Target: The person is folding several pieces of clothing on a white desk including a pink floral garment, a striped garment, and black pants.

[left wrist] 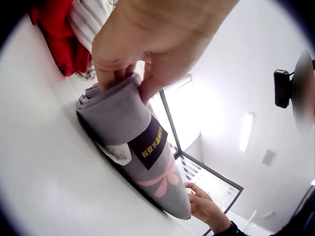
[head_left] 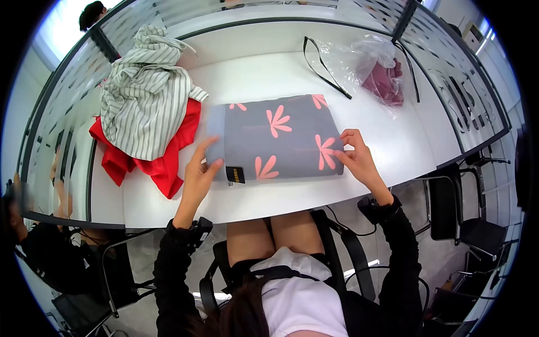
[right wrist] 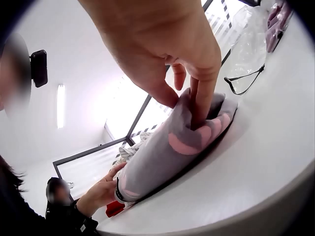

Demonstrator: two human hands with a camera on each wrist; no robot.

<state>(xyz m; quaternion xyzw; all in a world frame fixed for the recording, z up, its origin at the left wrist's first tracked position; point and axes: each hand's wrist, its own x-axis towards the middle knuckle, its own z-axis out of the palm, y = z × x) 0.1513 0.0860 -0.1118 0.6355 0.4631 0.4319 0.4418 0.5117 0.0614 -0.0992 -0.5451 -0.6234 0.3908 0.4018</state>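
A thick folded grey cloth [head_left: 250, 132] printed with pink leaves lies on the white table in front of me. Its left edge shows a plain paler band, and a black label [left wrist: 149, 146] with gold lettering hangs at the near left corner. My left hand [head_left: 197, 171] pinches that left end, thumb on top and fingers at the layered edge. At the opposite end, my right hand [head_left: 359, 159] pinches the right edge between thumb and fingers. In the right wrist view a fingertip [right wrist: 201, 110] dips into the fold there. A white tag [left wrist: 118, 153] pokes out beneath the label.
A grey-and-white striped garment [head_left: 147, 95] is heaped on a red cloth [head_left: 188, 129] at the left. At the back right lie a clear plastic bag [head_left: 365, 56] holding a maroon item [head_left: 384, 81] and a black strap [head_left: 328, 73]. Partition panels [head_left: 281, 21] border the table.
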